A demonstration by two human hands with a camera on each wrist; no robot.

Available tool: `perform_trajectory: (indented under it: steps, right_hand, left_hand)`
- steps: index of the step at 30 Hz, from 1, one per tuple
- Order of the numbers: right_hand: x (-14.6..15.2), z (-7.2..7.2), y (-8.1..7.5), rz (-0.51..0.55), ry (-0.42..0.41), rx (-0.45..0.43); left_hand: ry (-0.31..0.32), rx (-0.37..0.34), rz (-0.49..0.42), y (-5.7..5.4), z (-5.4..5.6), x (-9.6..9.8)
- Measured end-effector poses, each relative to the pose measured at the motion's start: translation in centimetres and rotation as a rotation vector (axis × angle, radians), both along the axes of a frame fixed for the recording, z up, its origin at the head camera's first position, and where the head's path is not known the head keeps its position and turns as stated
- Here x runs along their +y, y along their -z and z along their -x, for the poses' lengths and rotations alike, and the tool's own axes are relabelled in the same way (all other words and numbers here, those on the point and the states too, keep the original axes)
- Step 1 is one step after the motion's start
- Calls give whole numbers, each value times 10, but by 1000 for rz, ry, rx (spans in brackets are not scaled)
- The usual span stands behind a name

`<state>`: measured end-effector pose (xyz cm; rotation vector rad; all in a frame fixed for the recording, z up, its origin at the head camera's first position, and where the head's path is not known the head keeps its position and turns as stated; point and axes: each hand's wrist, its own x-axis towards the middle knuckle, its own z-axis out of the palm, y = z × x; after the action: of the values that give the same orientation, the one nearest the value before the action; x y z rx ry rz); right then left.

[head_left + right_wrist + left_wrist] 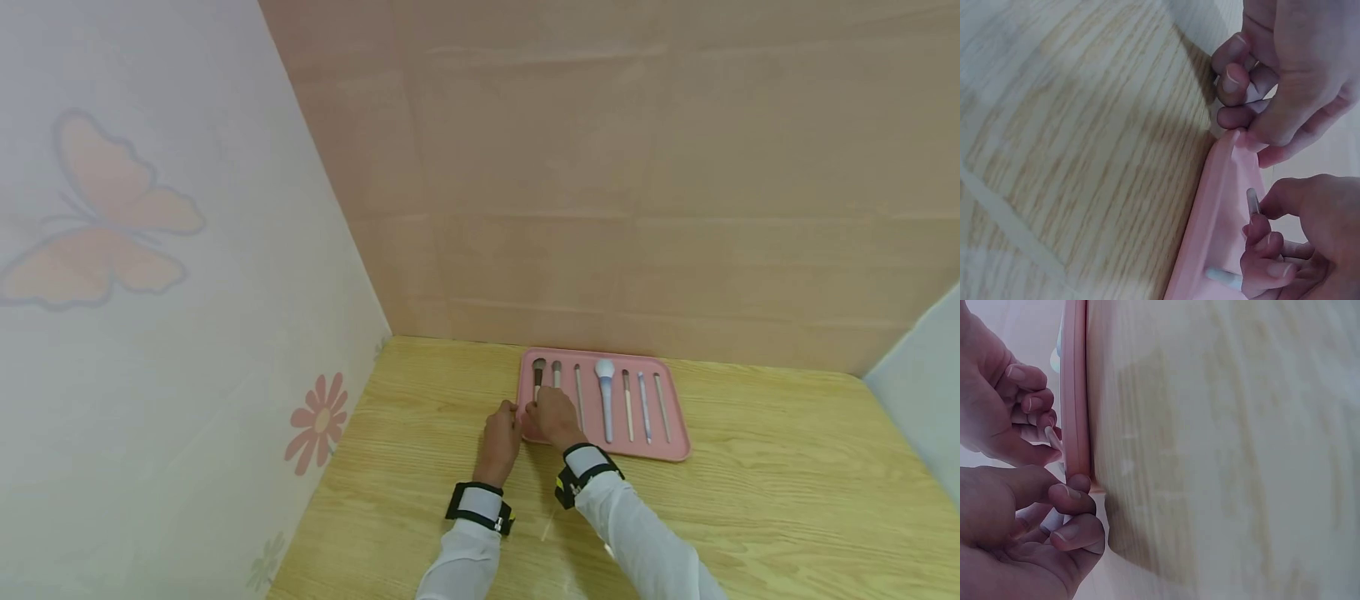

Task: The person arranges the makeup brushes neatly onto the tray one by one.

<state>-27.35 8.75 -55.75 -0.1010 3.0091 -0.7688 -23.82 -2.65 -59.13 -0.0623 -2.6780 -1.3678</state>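
Note:
A pink tray [681,450] lies at the back of the table with a row of makeup brushes in it. My left hand [501,439] holds the tray's near left corner, its thumb and fingers pinching the rim [1235,147]. Over the tray's left end, my right hand [557,418] pinches the handle of the leftmost brush [538,367], which has a dark head. The handle's pale end [1252,201] sticks out from the fingertips in the right wrist view. Beside it lies a second brush [557,367], its lower part hidden by the right hand.
Right of my hands in the tray lie a thin brush [578,383], a large white-headed brush [606,392] and several slim ones [628,408]. Behind the wooden table [787,467] rises a beige-pink backdrop [525,208]. A white panel [187,400] with flower and butterfly prints stands at left.

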Motion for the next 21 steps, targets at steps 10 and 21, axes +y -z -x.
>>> perform_trajectory:
  steps: [10,21]
  right_hand:
    - [-4,-1,2,-28,26,11]
    - [-7,0,3,-22,31,-31]
  left_hand:
    - [-16,-14,23,-2,1,2]
    - [-11,-30,1,-2,-1,2]
